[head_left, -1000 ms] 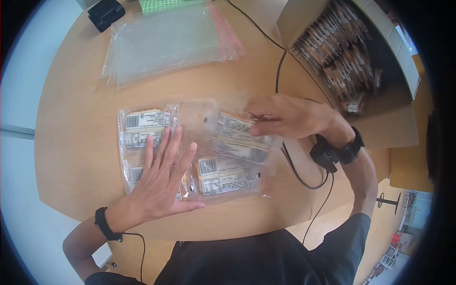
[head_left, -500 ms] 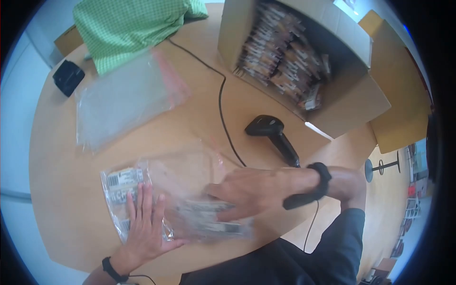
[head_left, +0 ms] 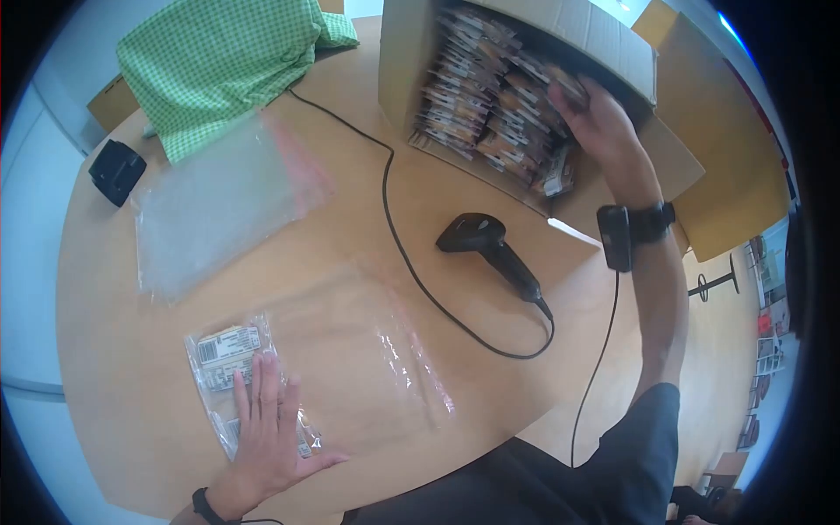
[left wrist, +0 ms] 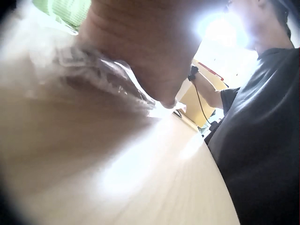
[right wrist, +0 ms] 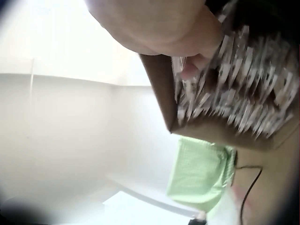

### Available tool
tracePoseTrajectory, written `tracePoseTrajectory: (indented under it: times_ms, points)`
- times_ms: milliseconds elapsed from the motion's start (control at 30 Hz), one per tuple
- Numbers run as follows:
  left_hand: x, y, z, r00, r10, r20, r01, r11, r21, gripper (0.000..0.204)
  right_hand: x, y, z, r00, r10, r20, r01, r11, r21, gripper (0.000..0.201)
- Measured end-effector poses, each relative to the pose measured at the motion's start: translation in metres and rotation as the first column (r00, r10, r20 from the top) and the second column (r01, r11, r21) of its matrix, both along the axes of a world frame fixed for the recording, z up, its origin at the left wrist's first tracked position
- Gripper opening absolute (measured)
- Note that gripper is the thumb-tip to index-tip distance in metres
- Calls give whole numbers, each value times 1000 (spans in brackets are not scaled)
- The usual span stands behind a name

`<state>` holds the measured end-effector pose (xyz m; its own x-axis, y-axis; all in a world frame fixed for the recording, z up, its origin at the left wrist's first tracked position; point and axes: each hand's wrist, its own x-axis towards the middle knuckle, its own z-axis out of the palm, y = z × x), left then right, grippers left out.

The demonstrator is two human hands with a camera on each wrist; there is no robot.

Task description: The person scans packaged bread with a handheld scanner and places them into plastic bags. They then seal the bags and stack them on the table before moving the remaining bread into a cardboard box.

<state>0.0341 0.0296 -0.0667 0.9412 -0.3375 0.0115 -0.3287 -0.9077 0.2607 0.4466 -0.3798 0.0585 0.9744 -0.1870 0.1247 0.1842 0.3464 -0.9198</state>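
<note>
My left hand (head_left: pixel 267 437), its fingers spread, rests on clear-wrapped packets (head_left: pixel 229 346) with printed barcode labels at the table's near left. Part of them is hidden under the palm. To their right stretches a flat clear plastic bag (head_left: pixel 350 359) with a pinkish strip along its right end. My right hand (head_left: pixel 604 122) reaches into an open cardboard box (head_left: pixel 582 31) at the back right. Between its thumb and fingers it pinches a wrapped packet (head_left: pixel 571 85). Rows of similar packets (right wrist: pixel 248 75) stand on edge around that hand in the right wrist view.
A black barcode scanner (head_left: pixel 494 249) lies in front of the box, its cable (head_left: pixel 394 227) curving across the table. A stack of clear bags (head_left: pixel 210 214), a green checked cloth (head_left: pixel 219 61) and a black device (head_left: pixel 117 172) sit at the back left.
My right hand has gone from the table up into the box, and the packets it was handling on the right are gone from the bag. The left hand stays on its packets.
</note>
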Motion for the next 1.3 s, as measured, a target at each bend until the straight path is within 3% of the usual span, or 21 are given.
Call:
tracePoseTrajectory:
  times_ms: [67, 133, 167, 233, 300, 333, 367, 400, 467, 533, 733, 767, 833, 867, 933, 967, 1033, 1067, 1133, 1233, 1300]
  points:
    - [-7, 7, 10, 1000, 14, -28, -14, 1000, 0, 131, -10, 7, 1, 997, -19, -77, 20, 1000, 14, 37]
    - [-18, 19, 22, 979, 204, -15, -202, 975, 93, 130, -28, 4, 7, 975, 19, -222, -10, 999, 42, 46]
    - [-26, 28, 24, 972, 232, -45, -226, 969, 99, 130, -57, -2, 1, 990, 124, -70, -129, 989, -74, 47]
    - [-36, 46, 28, 905, 410, -118, -415, 910, -21, 128, -109, -2, -19, 991, 130, 37, -115, 954, -278, 37]
    - [-42, 49, 17, 876, 439, -197, -468, 874, -131, 127, -181, 37, -27, 954, 298, -36, -261, 763, -591, 34]
    - [-42, 53, 14, 873, 424, -241, -478, 843, -247, 127, -205, 45, -42, 821, 515, -247, -561, 646, -518, 40]
    - [-41, 49, 15, 877, 402, -265, -458, 864, -207, 128, -223, 58, -70, 700, 674, -236, -677, 521, -520, 44]
    - [-40, 44, 13, 865, 420, -275, -477, 858, -191, 128, -234, 72, -79, 587, 711, -387, -809, 495, -318, 46]
    - [-35, 32, 6, 882, 411, -230, -456, 868, -196, 129, -242, 97, -82, 420, 758, -500, -893, 444, -77, 48]
    - [-28, 19, 6, 879, 425, -217, -466, 863, -197, 128, -232, 122, -77, 179, 687, -705, -821, 499, 278, 50]
    - [-36, 10, -8, 888, 430, -164, -460, 849, -260, 126, -197, 131, -90, -31, 667, -744, -972, 153, 178, 34]
    - [-36, 11, -8, 888, 426, -174, -458, 853, -250, 129, -192, 134, -107, -16, 868, -496, -983, -105, -151, 38]
    - [-34, 10, -7, 892, 417, -177, -450, 862, -233, 132, -200, 149, -108, -44, 942, -331, -899, -182, -399, 50]
    - [-32, 8, -4, 893, 412, -182, -445, 867, -224, 136, -203, 156, -108, -59, 969, -240, -839, -179, -514, 57]
    - [-29, 6, 1, 899, 395, -189, -429, 880, -205, 141, -217, 183, -112, 372, 874, -313, -831, 164, -531, 46]
    - [-28, 6, 1, 913, 359, -192, -399, 882, -249, 144, -218, 195, -116, 382, 872, -305, -828, 177, -532, 46]
    - [-27, 5, 1, 929, 312, -197, -359, 888, -288, 148, -216, 215, -123, 352, 831, -432, -908, 416, 61, 48]
    - [-26, 1, -1, 926, 327, -188, -368, 895, -253, 149, -210, 220, -120, 354, 831, -430, -906, 419, 63, 48]
    - [-27, -2, -4, 919, 349, -182, -384, 895, -227, 150, -200, 231, -111, 259, 794, -549, -965, 231, -121, 56]
    - [-28, -2, -8, 915, 366, -170, -398, 887, -233, 151, -196, 246, -107, 275, 772, -572, -955, 151, -255, 58]
    - [-30, -1, -9, 898, 409, -165, -440, 853, -281, 152, -193, 238, -109, 239, 779, -580, -968, 144, -206, 57]
